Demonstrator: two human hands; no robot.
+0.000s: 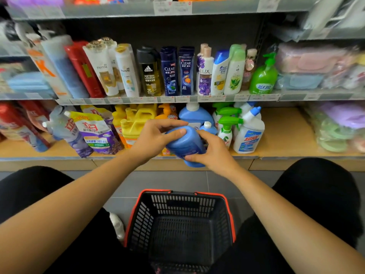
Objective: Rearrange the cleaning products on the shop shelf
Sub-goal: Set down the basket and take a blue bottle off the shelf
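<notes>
**Two-handed grip on blue bottle [185,147], just off lower shelf [286,133]**

The bottle is in the air in front of the shelf edge, w/ the basket [181,202] on the floor at 6 o'clock. Its long axis tilts approx 11-to-5 o'clock; can't tell which end has the cap. L hand [156,139] grips from 9 o'clock, thumb curled over the upper end. R hand [213,153] clamps the lower end from 4 o'clock, fingers wrapped round. Both forearms reach fwd and converge. A blue jug [195,115] stands at 12, just behind. Bare board lies at 2–3 o'clock, past the white cleaner bottle [247,135]. R hand looks nearer that gap.
</notes>
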